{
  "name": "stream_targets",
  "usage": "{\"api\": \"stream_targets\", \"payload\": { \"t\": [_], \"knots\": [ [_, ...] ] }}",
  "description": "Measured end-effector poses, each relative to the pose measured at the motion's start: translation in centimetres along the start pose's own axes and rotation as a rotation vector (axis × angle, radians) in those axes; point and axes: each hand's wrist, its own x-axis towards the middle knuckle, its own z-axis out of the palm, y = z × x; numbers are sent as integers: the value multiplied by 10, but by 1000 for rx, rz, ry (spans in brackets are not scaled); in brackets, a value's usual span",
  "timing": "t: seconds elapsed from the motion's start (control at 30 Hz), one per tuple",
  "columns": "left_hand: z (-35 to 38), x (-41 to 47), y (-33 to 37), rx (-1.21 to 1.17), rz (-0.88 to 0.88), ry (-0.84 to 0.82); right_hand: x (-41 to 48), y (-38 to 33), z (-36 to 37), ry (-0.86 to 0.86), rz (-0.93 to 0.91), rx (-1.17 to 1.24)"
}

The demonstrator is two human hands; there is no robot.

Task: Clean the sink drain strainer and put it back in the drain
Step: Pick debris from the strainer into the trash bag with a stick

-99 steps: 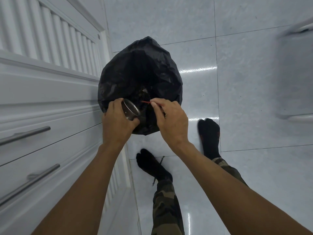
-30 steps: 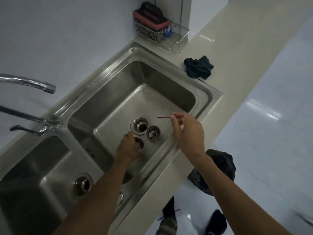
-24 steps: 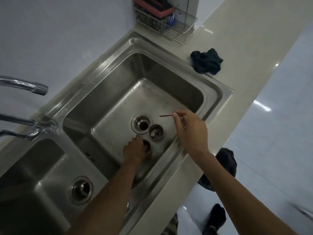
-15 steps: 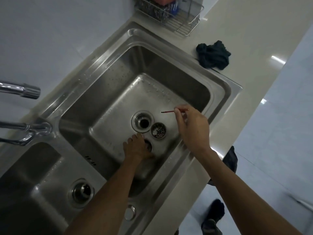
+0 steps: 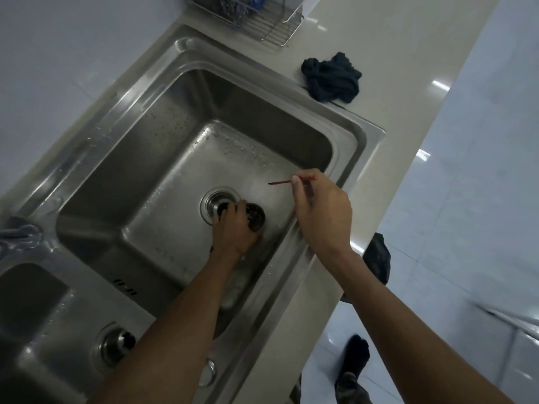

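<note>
The steel sink [image 5: 354,147] has an open drain [image 5: 214,199] in the floor of its right basin. My left hand [image 5: 234,228] reaches down into the basin, fingers curled over the drain's near edge; the metal strainer cup it carried is hidden under the hand. A round dark strainer piece [image 5: 258,218] with bits of debris lies on the basin floor just right of the drain, touching my hand. My right hand [image 5: 323,211] hovers above the basin's right side, pinching a thin red stick [image 5: 280,182] that points left.
A dark crumpled cloth [image 5: 331,78] lies on the counter behind the sink. A wire rack [image 5: 259,23] stands at the back. The left basin has its own drain [image 5: 112,346]. A black rubbish bag [image 5: 377,259] sits on the floor below the counter edge.
I turned from the rubbish bag to the sink. My left hand lowered the strainer cup to the basin floor, then shifted toward the drain. The right hand kept hold of the red stick.
</note>
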Motion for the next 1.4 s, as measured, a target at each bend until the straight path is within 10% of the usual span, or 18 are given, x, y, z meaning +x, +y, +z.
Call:
{"api": "stream_targets", "payload": {
  "t": [0.67,1.03,1.4],
  "knots": [
    [-120,-79,209,-209,441,439,-24,12,-165,367,12,275],
    [59,-106,356,-268,511,223,-96,215,-249,436,221,212],
    [314,-69,273,-215,447,49,-182,408,-84,255,388,88]
  ]
}}
